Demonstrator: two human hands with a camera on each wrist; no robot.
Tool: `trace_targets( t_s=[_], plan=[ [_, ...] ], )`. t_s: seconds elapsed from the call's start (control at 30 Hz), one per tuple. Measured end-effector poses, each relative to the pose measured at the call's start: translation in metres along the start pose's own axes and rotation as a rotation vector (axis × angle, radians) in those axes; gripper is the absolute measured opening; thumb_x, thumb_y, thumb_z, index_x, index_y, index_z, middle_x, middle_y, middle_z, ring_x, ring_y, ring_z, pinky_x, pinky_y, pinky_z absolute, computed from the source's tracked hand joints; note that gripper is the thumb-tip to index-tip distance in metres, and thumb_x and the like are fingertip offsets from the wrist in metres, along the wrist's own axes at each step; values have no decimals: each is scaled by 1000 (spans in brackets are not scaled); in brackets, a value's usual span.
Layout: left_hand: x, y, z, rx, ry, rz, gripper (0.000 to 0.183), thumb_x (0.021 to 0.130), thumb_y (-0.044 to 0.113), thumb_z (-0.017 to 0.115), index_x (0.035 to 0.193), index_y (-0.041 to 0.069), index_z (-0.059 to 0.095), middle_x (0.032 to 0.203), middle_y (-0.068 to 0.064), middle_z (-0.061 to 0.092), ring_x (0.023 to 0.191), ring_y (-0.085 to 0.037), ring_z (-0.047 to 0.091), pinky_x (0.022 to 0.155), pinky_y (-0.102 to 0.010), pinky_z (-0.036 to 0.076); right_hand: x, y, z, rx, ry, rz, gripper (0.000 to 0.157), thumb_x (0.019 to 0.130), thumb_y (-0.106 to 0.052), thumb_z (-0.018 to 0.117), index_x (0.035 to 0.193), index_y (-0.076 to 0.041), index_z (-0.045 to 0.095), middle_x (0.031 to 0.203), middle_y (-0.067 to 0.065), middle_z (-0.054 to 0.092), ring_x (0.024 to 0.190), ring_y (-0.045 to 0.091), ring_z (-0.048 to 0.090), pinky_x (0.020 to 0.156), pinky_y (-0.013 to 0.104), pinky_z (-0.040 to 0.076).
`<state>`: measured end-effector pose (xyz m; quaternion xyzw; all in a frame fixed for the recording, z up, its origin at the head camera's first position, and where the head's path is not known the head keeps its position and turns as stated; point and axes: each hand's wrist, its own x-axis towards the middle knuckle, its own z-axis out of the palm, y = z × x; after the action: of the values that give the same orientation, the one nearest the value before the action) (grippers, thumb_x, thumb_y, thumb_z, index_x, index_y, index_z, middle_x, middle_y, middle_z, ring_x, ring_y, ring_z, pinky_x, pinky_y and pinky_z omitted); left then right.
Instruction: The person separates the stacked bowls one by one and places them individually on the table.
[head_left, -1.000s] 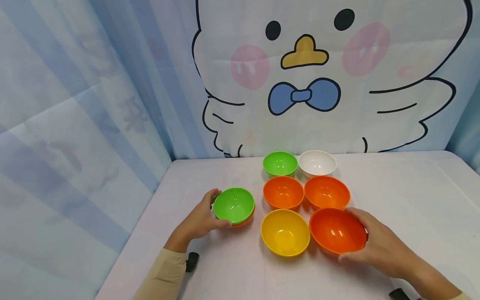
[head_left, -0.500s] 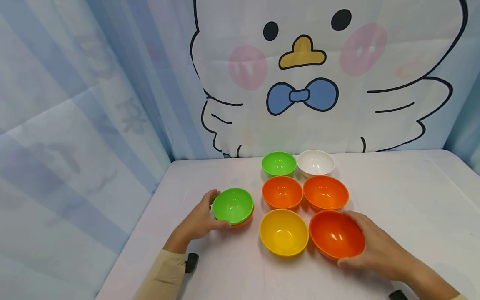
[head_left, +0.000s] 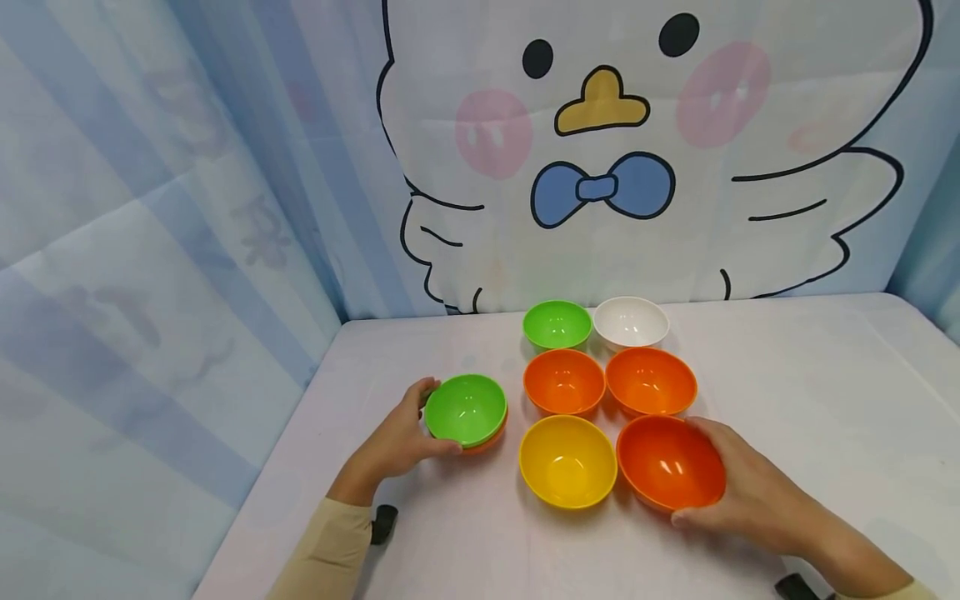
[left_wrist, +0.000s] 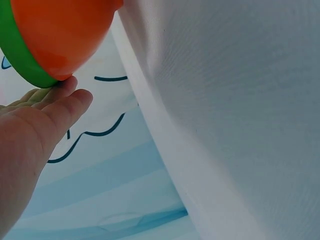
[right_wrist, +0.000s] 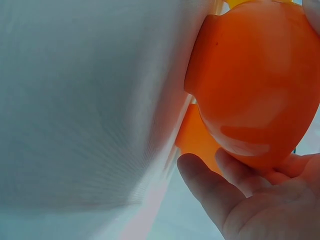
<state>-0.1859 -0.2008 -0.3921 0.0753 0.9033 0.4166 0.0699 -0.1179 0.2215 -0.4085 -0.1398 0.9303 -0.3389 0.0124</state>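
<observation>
My left hand point(head_left: 393, 442) holds a small stack at its left side, thumb in front and fingers behind. The stack is a green bowl point(head_left: 467, 408) nested in an orange bowl point(left_wrist: 67, 30), whose outside shows in the left wrist view. On the right, my right hand point(head_left: 750, 492) grips a deep-orange bowl point(head_left: 670, 458) by its right side, thumb near the front and fingers round the back. This bowl stands right beside a yellow bowl point(head_left: 567, 460), at the front right of a block of bowls. In the right wrist view, its rounded underside point(right_wrist: 255, 85) fills the upper right.
Behind the front pair are two orange bowls point(head_left: 564, 382), then a green bowl point(head_left: 557, 325) and a white bowl point(head_left: 632, 322) near the back edge. They stand on a white-covered table point(head_left: 810, 392). A printed curtain point(head_left: 600, 258) hangs behind, another cloth point(head_left: 150, 333) at left.
The deep-orange bowl in my right hand has come down slightly and shifted a little left, close against the yellow bowl. My left hand and its stack stay in place.
</observation>
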Motion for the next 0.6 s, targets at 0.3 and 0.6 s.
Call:
trace_targets(
  t_s=[0.3, 0.6],
  plan=[
    [0, 1, 0, 0, 0, -3, 108, 73, 26, 91, 154, -2, 25, 156, -19, 35, 138, -43, 38, 111, -56, 34, 0, 0, 0, -2, 19, -20, 105, 66, -47, 92, 142, 4, 39, 135, 18, 49, 112, 33, 53, 82, 49, 54],
    [-2, 2, -1, -6, 1, 5, 107, 73, 24, 91, 153, -3, 25, 156, -20, 35, 138, -44, 38, 111, -56, 34, -2, 1, 1, -5, 30, -38, 106, 67, -48, 91, 143, 3, 38, 136, 17, 49, 112, 33, 54, 84, 51, 53]
  ],
)
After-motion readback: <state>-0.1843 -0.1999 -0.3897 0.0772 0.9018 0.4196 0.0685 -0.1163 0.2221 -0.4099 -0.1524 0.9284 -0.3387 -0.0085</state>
